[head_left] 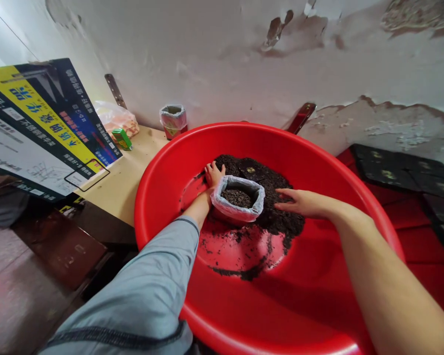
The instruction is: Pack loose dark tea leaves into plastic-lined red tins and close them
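Observation:
A big red plastic basin (170,162) fills the middle of the view, with a heap of dark loose tea leaves (281,217) in its bottom. In the heap stands a small container lined with a clear plastic bag (238,198), partly filled with the same dark leaves. My left hand (213,175) rests on the leaves just left of the container, fingers spread, touching its side. My right hand (299,201) lies flat on the heap to the right of the container, fingers together and extended. A black packet (252,171) lies on the heap behind the container.
A second bag-lined container (173,120) stands on the wooden tabletop (128,180) at the wall, beside a green box (122,138) and a plastic bag (114,118). A printed carton (40,128) sits left. Black packets (395,170) lie stacked on red boxes at right.

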`<state>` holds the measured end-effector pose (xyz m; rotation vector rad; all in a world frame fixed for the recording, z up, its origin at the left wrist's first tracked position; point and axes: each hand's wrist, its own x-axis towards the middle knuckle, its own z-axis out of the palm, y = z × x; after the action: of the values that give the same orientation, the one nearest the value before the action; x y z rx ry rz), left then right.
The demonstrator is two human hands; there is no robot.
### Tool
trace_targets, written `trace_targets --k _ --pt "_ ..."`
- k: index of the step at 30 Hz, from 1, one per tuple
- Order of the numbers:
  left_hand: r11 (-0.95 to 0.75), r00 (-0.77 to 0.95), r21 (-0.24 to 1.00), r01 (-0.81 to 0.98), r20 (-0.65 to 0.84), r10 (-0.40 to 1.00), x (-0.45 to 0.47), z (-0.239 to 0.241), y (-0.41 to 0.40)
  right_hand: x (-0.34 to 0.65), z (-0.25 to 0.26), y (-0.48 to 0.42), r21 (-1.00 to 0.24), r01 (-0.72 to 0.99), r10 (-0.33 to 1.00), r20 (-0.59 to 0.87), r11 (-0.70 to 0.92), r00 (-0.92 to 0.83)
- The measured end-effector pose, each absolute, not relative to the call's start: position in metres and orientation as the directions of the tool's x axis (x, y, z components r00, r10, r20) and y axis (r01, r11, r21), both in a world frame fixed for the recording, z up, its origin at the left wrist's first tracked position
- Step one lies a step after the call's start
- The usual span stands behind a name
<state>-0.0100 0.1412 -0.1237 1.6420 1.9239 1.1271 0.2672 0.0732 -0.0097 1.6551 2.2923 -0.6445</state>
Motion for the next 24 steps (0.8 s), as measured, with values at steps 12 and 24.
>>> trace_targets --k 12,24 --pt "0.17 -0.386 0.732 0.66 0.136 0.912 -0.001 -0.153 0.163 0.257 0.006 0.067 -0.145 0.957 0.833 -0.47 0.252 -0.291" --pt "0.13 -0.262 0.652 0.747 0.109 0.959 -0.008 -0.155 0.179 0.268 -0.006 0.072 -0.146 0.958 0.838 -0.464 0.248 -0.288"
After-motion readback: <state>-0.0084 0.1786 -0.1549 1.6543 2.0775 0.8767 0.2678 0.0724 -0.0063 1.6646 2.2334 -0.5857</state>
